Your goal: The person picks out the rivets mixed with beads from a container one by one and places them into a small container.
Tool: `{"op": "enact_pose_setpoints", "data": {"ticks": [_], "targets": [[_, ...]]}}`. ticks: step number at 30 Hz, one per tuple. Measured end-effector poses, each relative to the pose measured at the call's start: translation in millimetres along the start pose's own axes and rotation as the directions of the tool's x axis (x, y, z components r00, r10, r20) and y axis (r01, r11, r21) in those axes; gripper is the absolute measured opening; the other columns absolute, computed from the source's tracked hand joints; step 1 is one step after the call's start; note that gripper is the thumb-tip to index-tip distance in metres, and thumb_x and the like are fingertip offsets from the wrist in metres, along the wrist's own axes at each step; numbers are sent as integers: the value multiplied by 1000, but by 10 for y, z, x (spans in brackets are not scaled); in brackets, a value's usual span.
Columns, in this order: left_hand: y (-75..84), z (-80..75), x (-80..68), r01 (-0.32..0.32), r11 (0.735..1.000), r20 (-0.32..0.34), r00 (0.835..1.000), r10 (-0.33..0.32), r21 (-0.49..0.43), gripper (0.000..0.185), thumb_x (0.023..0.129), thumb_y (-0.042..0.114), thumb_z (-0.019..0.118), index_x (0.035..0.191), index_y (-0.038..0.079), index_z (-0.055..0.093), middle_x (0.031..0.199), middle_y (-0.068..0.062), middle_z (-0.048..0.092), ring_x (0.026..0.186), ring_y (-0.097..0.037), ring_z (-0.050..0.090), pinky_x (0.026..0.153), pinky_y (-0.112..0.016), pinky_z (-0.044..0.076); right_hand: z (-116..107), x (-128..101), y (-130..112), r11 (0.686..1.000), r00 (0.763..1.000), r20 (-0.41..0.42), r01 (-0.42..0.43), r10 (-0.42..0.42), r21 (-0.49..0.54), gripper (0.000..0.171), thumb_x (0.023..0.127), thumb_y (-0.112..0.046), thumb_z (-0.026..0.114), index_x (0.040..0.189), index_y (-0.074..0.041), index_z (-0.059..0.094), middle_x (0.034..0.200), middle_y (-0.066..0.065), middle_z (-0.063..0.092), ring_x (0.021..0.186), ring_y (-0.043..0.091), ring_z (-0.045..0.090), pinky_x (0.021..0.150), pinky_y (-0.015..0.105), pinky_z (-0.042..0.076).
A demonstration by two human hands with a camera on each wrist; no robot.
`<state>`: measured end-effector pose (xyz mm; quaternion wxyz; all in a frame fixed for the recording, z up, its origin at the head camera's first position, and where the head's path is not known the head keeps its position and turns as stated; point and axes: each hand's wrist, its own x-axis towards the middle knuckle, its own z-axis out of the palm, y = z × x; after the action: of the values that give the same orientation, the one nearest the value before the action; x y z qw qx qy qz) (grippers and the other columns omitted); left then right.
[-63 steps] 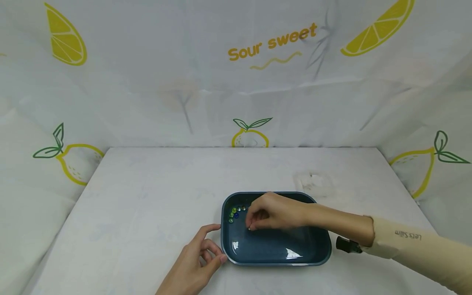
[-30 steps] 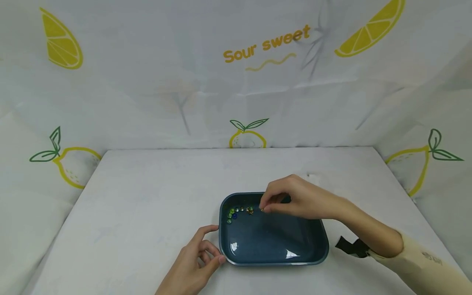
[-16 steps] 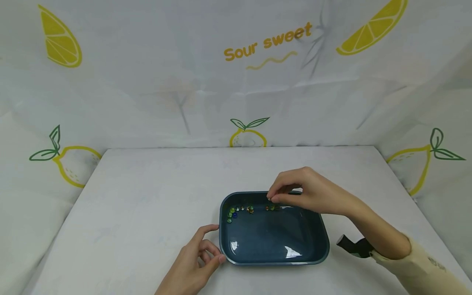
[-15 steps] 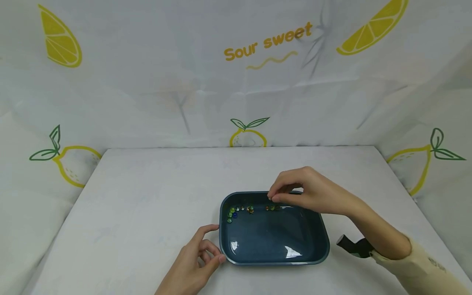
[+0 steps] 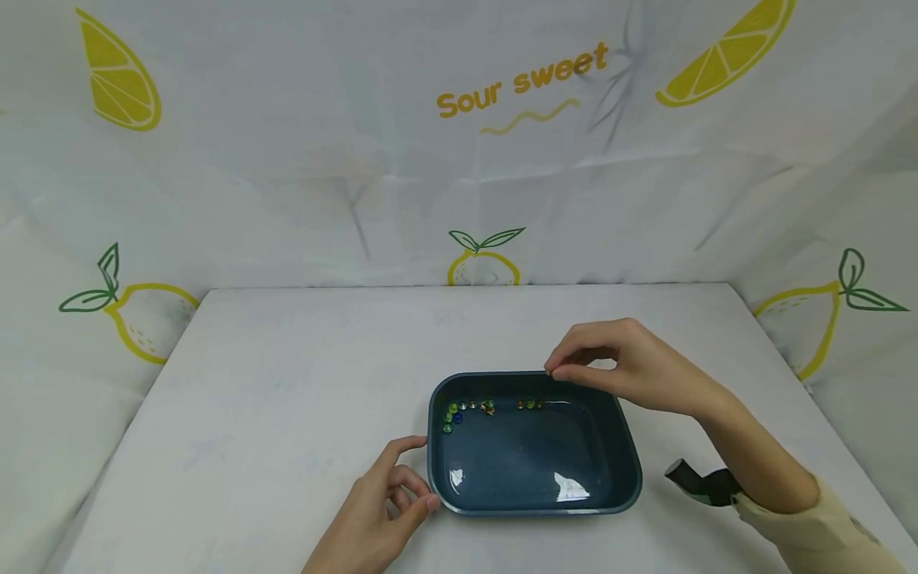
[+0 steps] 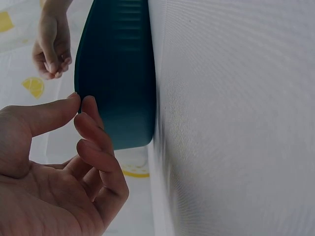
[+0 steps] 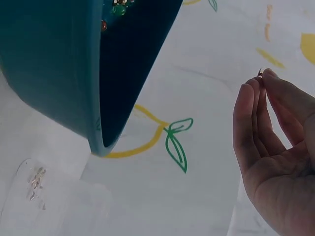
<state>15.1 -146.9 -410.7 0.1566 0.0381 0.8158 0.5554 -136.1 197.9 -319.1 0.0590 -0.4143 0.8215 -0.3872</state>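
Observation:
A dark teal tray with raised walls stands on the white table. Green, blue and clear glass beads lie in its back left corner. Farther right along the back wall are a small gold and green cluster and a short row of amber and green beads. My left hand holds the tray at its left side, thumb and fingers against the rim and outer wall. Over the back rim, toward the right, my right hand pinches a tiny shiny bead between thumb and fingertips.
In the right wrist view, a clear plastic container with small shiny pieces sits by the tray; my right hand seems to cover it in the head view. A black wrist strap hangs at my right forearm. A lemon-print cloth hangs behind the table.
My right hand has moved from inside the tray's left part to its back right rim, rising. The gold cluster and the amber and green row came into sight. My left hand stays put.

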Motion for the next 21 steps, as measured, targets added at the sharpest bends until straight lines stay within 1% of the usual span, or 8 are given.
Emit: {"op": "enact_pose_setpoints", "data": {"ticks": [5,8,12,16,18,21], "targets": [[2,-2,-3,-6,1000,-2,1000,6,7,68,99,24,81,156,11,46,93,3,74,70,-3,62,66,-21,54,-68,-71,52,1000,997,-72,-5,7,21,33,94,2,80,111,-26,80,105,-11,79,94,7,73,86,20,62],[3,-2,-4,-4,1000,-2,1000,4,6,68,99,24,81,156,11,47,93,3,74,70,-3,62,66,-21,53,-116,-105,80,1000,993,-115,-28,29,15,33,94,4,80,111,-25,80,105,-10,79,93,7,74,85,19,62],[4,0,-5,7,1000,0,1000,-7,4,69,99,24,82,156,11,47,93,2,74,70,-4,62,66,-21,54,-176,-141,135,997,982,-176,-74,71,-10,31,94,4,80,109,-23,81,103,-8,79,89,7,73,83,17,60],[1,0,-4,11,1000,1,1000,-11,5,69,99,24,82,156,11,47,93,3,74,70,-4,62,66,-21,53,-228,-184,211,991,965,-237,-128,115,-39,28,93,3,81,108,-21,82,102,-7,80,89,6,74,85,13,58],[-2,-1,-3,9,1000,2,1000,-9,6,69,99,24,82,156,10,46,93,3,74,70,-3,62,66,-21,53,-249,-200,251,987,958,-256,-149,130,-56,27,93,3,81,108,-20,82,102,-7,80,90,5,74,86,11,58],[-2,-1,-3,10,1000,1,1000,-10,5,69,99,24,82,156,11,46,93,3,74,70,-3,62,66,-21,53,-272,-213,313,983,955,-264,-164,136,-86,26,94,3,81,108,-19,82,101,-4,80,89,4,74,86,10,57]]}}
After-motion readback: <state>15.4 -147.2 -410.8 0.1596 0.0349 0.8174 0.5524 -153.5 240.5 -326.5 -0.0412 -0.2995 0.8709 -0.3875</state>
